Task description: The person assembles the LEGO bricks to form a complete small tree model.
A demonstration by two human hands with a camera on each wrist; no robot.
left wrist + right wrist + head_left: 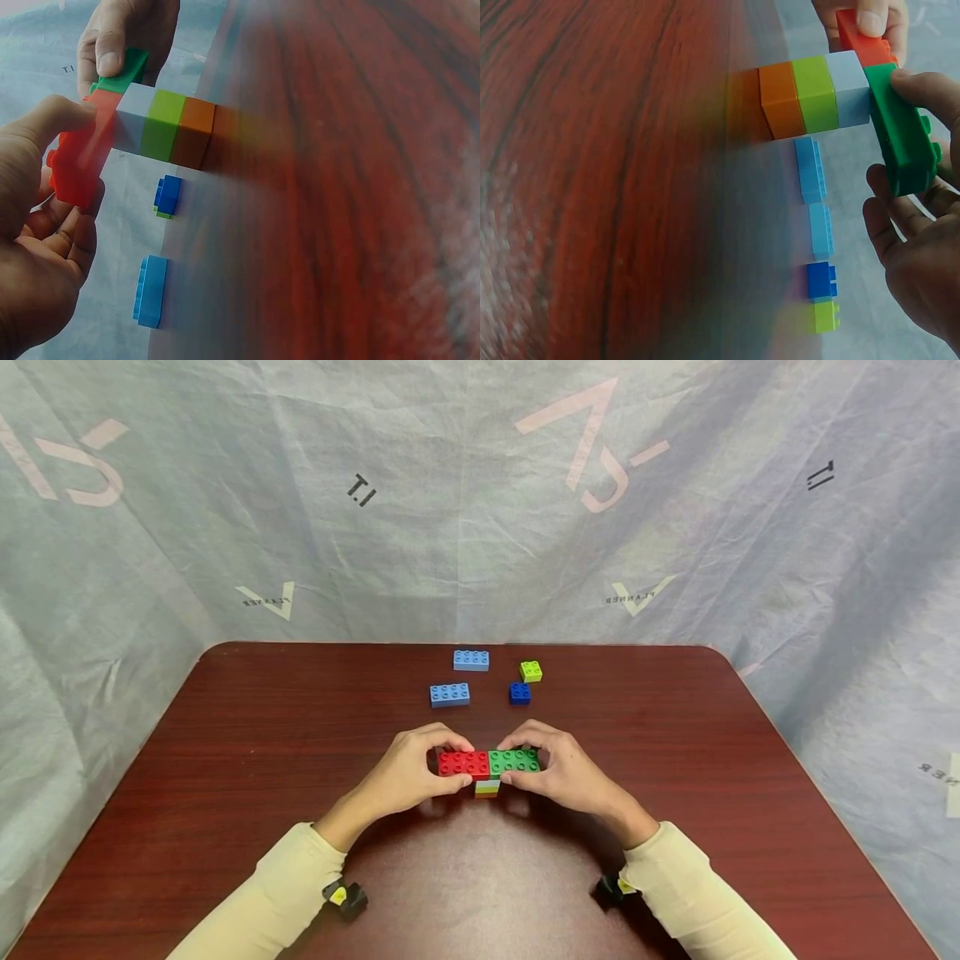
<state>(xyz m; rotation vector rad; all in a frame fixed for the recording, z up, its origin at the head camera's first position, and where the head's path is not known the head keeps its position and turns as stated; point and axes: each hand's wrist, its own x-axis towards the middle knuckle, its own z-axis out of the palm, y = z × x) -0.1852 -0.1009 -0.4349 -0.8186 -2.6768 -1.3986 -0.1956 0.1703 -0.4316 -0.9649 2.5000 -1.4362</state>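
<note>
Pinching the red block [462, 764] in the left hand [405, 770], fingers curled about it; past those fingertips, two pale-blue blocks [450, 695] on the table [225, 735]. Between both hands' fingers, the short stack [487, 789], upright under red and green. Gripping the green block [514, 762] in the right hand [566, 770]; past those fingers, a dark-blue block [520, 694] and a lime block [531, 672]. Seemingly seating the top pair; probably calling for even downward pressure.

Red brick [463, 765] and green brick [514, 762] lie level, end to end, studs up, atop the upright white-lime-orange stack [487, 788], overhanging toward the worktop's [225, 760] left and right edges respectively.
</note>
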